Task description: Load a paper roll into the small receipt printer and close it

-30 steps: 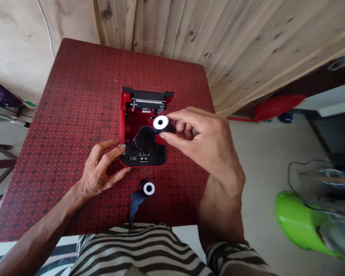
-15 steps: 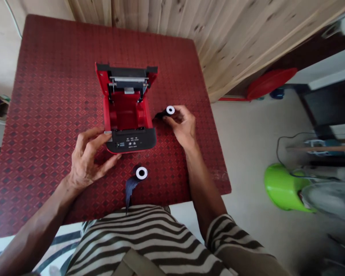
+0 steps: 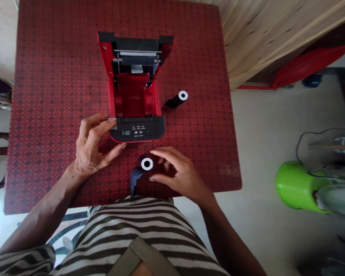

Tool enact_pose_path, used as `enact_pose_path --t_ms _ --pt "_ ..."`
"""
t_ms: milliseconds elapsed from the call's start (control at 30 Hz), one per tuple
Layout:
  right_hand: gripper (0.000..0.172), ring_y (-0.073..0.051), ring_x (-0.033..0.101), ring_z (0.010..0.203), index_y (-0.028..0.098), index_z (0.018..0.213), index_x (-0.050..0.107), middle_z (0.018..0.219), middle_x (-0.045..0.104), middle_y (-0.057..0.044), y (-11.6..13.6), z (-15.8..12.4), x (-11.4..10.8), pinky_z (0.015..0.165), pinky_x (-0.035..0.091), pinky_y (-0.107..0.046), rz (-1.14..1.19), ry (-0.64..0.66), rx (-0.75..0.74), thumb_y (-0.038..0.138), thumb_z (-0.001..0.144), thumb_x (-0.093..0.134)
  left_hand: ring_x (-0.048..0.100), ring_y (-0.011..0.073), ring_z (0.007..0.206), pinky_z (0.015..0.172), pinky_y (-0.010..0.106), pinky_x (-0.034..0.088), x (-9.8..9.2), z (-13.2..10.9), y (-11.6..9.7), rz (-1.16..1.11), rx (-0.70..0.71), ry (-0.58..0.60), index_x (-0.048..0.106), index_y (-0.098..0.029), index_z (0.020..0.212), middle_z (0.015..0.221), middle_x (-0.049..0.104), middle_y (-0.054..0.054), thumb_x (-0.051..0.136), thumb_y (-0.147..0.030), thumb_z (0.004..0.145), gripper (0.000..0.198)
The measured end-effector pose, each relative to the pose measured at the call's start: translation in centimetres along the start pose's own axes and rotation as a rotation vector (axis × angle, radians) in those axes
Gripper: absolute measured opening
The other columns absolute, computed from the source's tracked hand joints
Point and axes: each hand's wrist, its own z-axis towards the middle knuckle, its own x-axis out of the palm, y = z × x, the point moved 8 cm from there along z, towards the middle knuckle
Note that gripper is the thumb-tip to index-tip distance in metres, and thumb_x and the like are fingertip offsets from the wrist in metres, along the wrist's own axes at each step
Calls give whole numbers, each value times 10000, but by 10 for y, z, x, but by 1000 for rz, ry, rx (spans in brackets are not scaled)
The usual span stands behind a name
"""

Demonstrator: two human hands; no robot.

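A small red and black printer point(image 3: 136, 96) stands open on the red patterned table point(image 3: 51, 76), its lid tipped back and its red bay bare. My left hand point(image 3: 93, 147) rests against the printer's front left corner, fingers spread along its edge. A dark roll with a white core point(image 3: 178, 99) lies on the table just right of the printer. A second dark roll with a white core point(image 3: 145, 165) and a loose dark tail lies near the table's front edge. My right hand point(image 3: 176, 172) reaches to this roll, fingers apart on either side of it, not clearly gripping.
A wooden plank wall point(image 3: 264, 34) runs behind the table at the right. On the floor to the right are a green plastic object point(image 3: 293, 186), a red object point(image 3: 310, 61) and a cable. My striped clothing fills the bottom of the view.
My right hand set the roll it held down right of the printer, let go, and moved to the roll near the front edge. My left hand stayed at the printer's corner.
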Motion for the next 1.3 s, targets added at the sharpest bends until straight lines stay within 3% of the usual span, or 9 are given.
enact_pose_path --t_ms 100,167,333,433,500,733,900,1033,1300 --pt "364 -237 771 1089 276 1267 727 1212 794 -89 -3 4 23 939 657 -431 -35 -85 -98 223 914 798 685 267 1251 1034 502 666 0 -1 0 35 -23 12 485 -328 1500 1340 649 66 712 -499 991 582" --pt "287 -241 775 1086 272 1212 735 1144 807 -78 4 6 22 973 646 -450 -31 -113 -149 184 939 735 692 268 1230 1005 491 677 -1 -1 -2 18 6 -11 492 -297 1501 1324 657 85 731 -492 978 607" --pt "358 -267 748 1162 292 1324 666 1255 772 -79 64 18 -22 1002 625 -458 -49 7 -204 217 973 670 691 287 1228 1006 458 658 0 -2 -2 -51 38 -27 505 -252 1509 1332 660 139 829 -416 908 703" --pt "313 -280 719 1147 268 1317 661 1236 757 -93 103 49 -50 1030 592 -469 -349 -85 -323 206 1010 645 688 281 1219 1016 444 643 0 -5 -1 -53 46 -38 494 -257 1519 1342 655 131 822 -417 911 710" --pt "293 -303 696 1160 242 1308 663 1216 751 -103 112 77 -49 1061 566 -506 -544 -94 -379 188 1022 627 687 278 1217 1010 438 642 1 -7 1 -53 37 -31 485 -259 1523 1353 646 130 805 -444 923 704" --pt "227 -283 671 1017 169 1072 700 1005 749 -129 91 144 -6 936 565 -422 -884 51 -350 49 1017 516 683 277 1241 1027 428 637 4 -9 1 -69 23 -20 475 -251 1525 1368 650 150 832 -396 909 726" --pt "273 -289 704 1023 151 998 737 910 759 -137 78 162 5 861 547 -381 -973 128 -271 -16 974 521 685 282 1256 1024 429 639 5 -10 2 -80 5 -8 455 -264 1557 1391 641 152 820 -401 918 749" --pt "159 -273 726 920 155 1005 769 1008 775 -156 63 176 7 796 538 -374 -968 191 -180 66 960 644 684 289 1251 1020 434 643 5 -11 2 -93 12 -3 457 -253 1565 1389 638 165 826 -383 912 761" --pt "241 -279 737 1045 127 1099 764 1069 788 -155 66 171 2 947 562 -420 -825 245 -156 44 1003 559 680 280 1247 1018 430 642 3 -9 1 -89 5 -5 470 -263 1551 1372 645 152 822 -378 918 733"
